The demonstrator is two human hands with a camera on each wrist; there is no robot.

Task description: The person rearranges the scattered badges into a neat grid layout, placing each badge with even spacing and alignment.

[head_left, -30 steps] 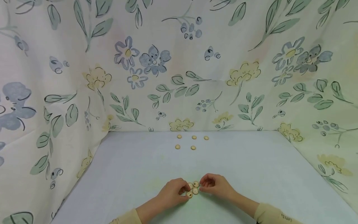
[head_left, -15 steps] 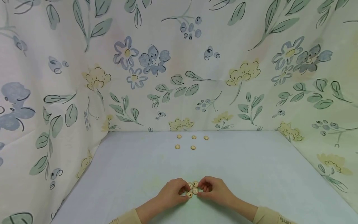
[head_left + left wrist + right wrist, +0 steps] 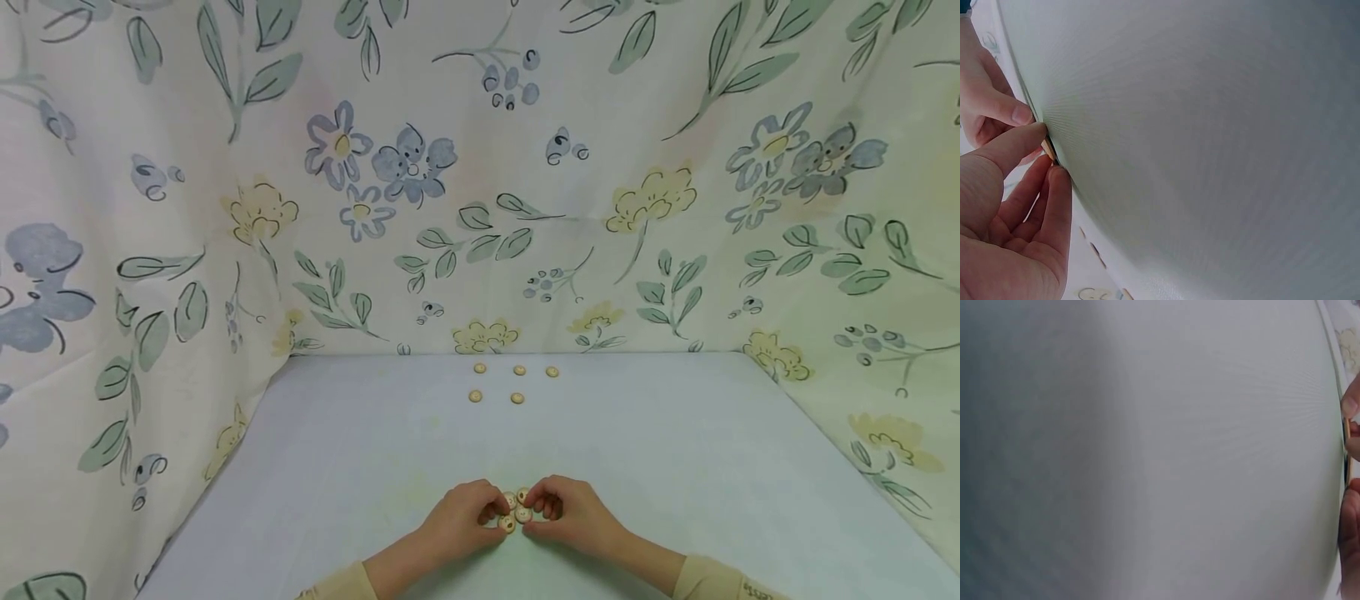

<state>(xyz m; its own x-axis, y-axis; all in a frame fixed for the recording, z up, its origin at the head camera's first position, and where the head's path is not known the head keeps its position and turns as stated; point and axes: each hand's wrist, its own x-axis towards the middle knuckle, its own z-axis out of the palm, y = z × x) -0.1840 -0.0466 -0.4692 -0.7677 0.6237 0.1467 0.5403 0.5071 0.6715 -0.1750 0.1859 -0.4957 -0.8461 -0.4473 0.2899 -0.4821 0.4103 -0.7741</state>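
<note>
Discs [image 3: 523, 516] cluster on the table [image 3: 660, 442] between left hand [image 3: 461, 521] and right hand [image 3: 579, 515].

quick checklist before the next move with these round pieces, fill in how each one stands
1. Left hand placed: ok, its thumb and fingers grip the left side of the near pieces.
2. Right hand placed: ok, its thumb and fingers grip their right side.
3. Four near pieces grouped: ok, clustered between the hands.
4. All near pieces fully in view: not ok, fingertips cover some edges.
5. Near pieces lying flat: cannot tell.
6. Five far pieces away from the hands: ok.
</note>
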